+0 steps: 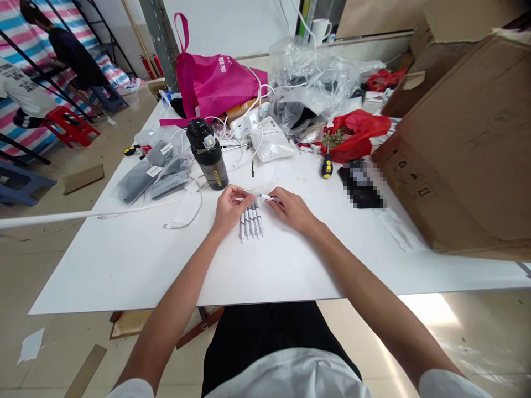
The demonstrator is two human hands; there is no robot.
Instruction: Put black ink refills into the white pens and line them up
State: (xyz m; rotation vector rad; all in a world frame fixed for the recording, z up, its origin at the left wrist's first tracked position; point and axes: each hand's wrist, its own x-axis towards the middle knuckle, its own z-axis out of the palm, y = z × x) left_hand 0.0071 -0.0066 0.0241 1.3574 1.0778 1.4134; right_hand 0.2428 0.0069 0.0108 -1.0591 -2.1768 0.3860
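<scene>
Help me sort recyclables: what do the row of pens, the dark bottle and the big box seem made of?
Pens: probably smooth plastic, from their pale barrels, though small here.
Dark bottle: likely glossy plastic; its smoky, translucent body could be glass.
Big box: apparently matte cardboard, from brown panels and printed symbols.

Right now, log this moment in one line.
Left hand: pinching pen | Right hand: pinching same pen | Other pens: side by side on table | Bottle: upright, beyond left hand

Bottle (208, 159) near left fingers (235, 190), free tabletop (352, 224) rightward
</scene>
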